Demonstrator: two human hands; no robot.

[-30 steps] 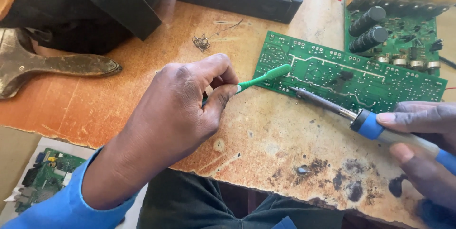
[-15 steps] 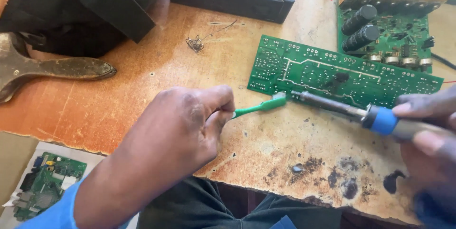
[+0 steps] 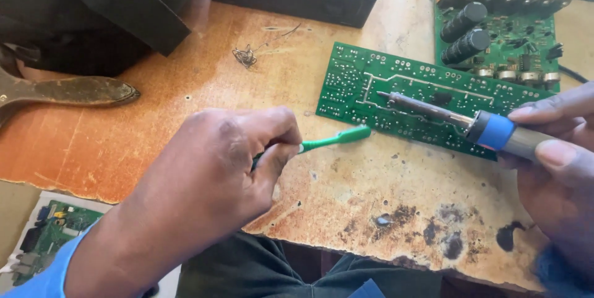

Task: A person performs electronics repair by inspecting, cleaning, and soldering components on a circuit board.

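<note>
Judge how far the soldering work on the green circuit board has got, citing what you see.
Done: the green circuit board lies solder-side up on the scorched wooden bench. In hand: the right hand holds the soldering iron with its tip over the board; the left hand holds a green toothbrush at the board's edge. Left: the joints' finish cannot be judged.

I see a green circuit board [image 3: 402, 97] with pale traces, green brush [image 3: 337, 138], blue-collared soldering iron [image 3: 458, 122], orange-brown bench [image 3: 154, 119] with black scorch marks.

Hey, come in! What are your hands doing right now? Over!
Left hand grips green toothbrush, head beside green circuit board. Right hand holds soldering iron, tip over board. Nothing between.
</note>
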